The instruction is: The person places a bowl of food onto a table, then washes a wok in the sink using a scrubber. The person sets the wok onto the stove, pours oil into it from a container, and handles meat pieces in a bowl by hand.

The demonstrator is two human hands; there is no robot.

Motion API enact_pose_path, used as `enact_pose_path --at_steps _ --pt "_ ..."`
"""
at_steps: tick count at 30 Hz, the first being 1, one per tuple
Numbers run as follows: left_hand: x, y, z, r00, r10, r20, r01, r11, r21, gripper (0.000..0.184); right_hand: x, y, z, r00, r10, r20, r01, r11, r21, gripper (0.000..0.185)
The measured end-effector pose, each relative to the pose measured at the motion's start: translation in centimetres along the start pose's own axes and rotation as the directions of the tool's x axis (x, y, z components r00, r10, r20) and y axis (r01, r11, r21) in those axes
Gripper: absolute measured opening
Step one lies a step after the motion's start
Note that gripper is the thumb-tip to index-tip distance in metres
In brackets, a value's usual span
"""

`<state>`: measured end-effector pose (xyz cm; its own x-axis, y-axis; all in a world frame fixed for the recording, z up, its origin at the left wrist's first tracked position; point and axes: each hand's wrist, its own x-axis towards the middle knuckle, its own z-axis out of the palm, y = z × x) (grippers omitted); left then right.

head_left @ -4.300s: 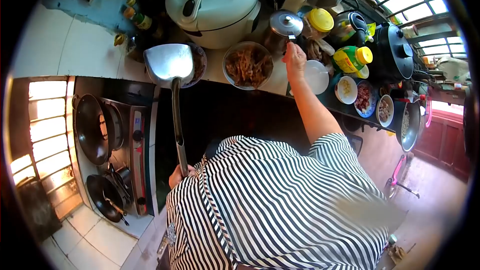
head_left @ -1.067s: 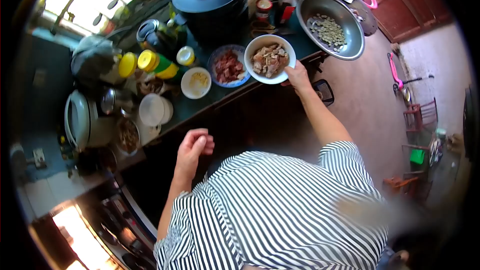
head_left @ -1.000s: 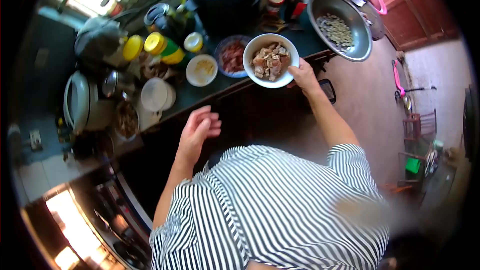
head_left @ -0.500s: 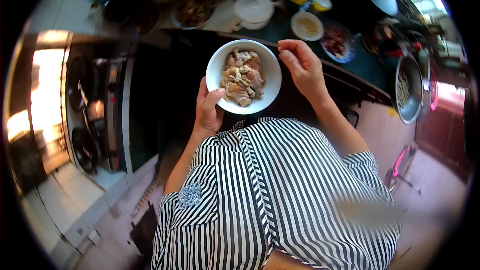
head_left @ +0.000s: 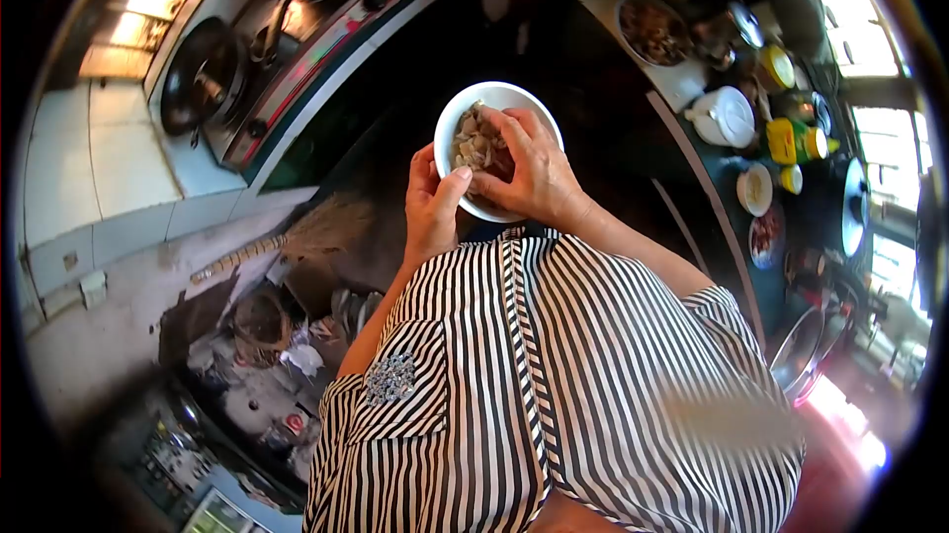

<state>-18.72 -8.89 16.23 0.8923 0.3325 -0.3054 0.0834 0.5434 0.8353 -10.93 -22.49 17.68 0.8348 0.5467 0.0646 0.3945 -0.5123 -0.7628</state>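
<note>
A white bowl (head_left: pixel 455 103) is held in front of my striped shirt, with pieces of pale meat (head_left: pixel 472 140) in it. My left hand (head_left: pixel 432 212) grips the bowl's near left side, thumb over the rim and fingers around the outside. Inside the bowl is my right hand (head_left: pixel 542 172), its bent fingers closed on the meat pieces. That hand covers the right part of the bowl and some of the meat.
At the upper left is a gas stove (head_left: pixel 326 58) with a black wok (head_left: pixel 205 76). A straw broom (head_left: pixel 326 229) lies at the left. Along the right counter stand a dish of food (head_left: pixel 653 31), a lidded white container (head_left: pixel 725 118), a small bowl (head_left: pixel 754 190) and a plate of red meat (head_left: pixel 766 234).
My view and body have turned left toward the stove, carrying the bowl along. My right hand has moved from beside the bowl into it, onto the meat.
</note>
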Motion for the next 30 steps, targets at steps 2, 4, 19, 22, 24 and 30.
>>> enact_pose_path --at_steps 2,4,19,22,24,30 --pt "0.1 0.1 -1.1 0.998 0.042 -0.039 -0.042 0.999 0.007 0.044 1.0 -0.7 0.6 0.995 0.003 0.095 -0.01 0.998 0.066 0.071" --pt "0.1 0.7 -1.7 0.994 0.08 -0.073 -0.077 0.996 0.038 0.043 1.9 -1.8 1.2 0.985 -0.068 0.159 0.076 0.996 -0.045 0.069" --pt "1.4 1.8 -2.5 0.926 0.159 -0.344 -0.209 0.971 -0.113 0.045 7.7 -2.0 2.6 0.888 -0.35 0.298 0.325 0.936 0.132 0.072" --pt "1.4 1.5 -2.1 0.916 0.166 -0.365 -0.217 0.971 -0.104 0.046 8.4 -2.0 2.1 0.876 -0.266 0.403 0.221 0.963 0.155 0.068" --pt "1.6 1.6 -2.1 0.911 0.167 -0.377 -0.217 0.972 -0.094 0.048 8.7 -1.6 2.6 0.854 -0.3 0.425 0.246 0.953 0.179 0.065" --pt "2.0 3.7 -2.4 0.928 0.15 -0.341 -0.165 0.986 -0.015 0.047 9.6 -1.5 3.0 0.858 -0.369 0.357 0.272 0.917 0.293 0.055"
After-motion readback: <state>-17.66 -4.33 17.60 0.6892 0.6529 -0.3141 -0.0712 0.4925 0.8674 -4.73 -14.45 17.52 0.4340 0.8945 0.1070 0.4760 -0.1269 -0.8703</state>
